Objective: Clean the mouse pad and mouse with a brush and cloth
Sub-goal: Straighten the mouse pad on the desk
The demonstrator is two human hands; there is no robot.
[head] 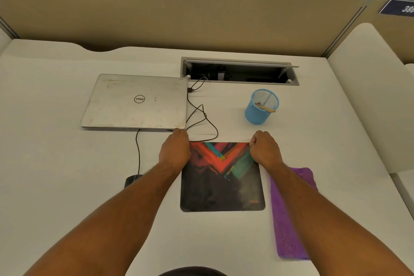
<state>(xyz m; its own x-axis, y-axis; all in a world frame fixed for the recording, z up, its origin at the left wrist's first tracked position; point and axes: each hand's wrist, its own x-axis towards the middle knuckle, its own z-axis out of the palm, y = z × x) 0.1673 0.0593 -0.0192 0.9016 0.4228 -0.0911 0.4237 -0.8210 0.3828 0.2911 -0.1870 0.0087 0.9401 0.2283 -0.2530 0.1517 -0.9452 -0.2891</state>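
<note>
Both hands at the far corners of the pad (221, 177), which lies flat on the tabletop (67, 186) in front of the person. Left hand (174, 152) on the far-left corner, fingers curled down over the edge; its grip looks closed on the pad, fingertips hidden. Right hand (265, 150) fisted at the far-right corner, grip pinching the pad edge. Judged step: placing or straightening the pad before cleaning starts. Next move likely calls for letting go and fetching the brush (267, 107), which seems to be the handle sticking out of the blue cup (257, 110); bristles not visible. Cloth (289, 219) lies just right of the pad, partly under the right forearm. Mouse (132, 180) mostly hidden behind the left forearm, its cable (139, 152) running to the laptop (136, 101).
</note>
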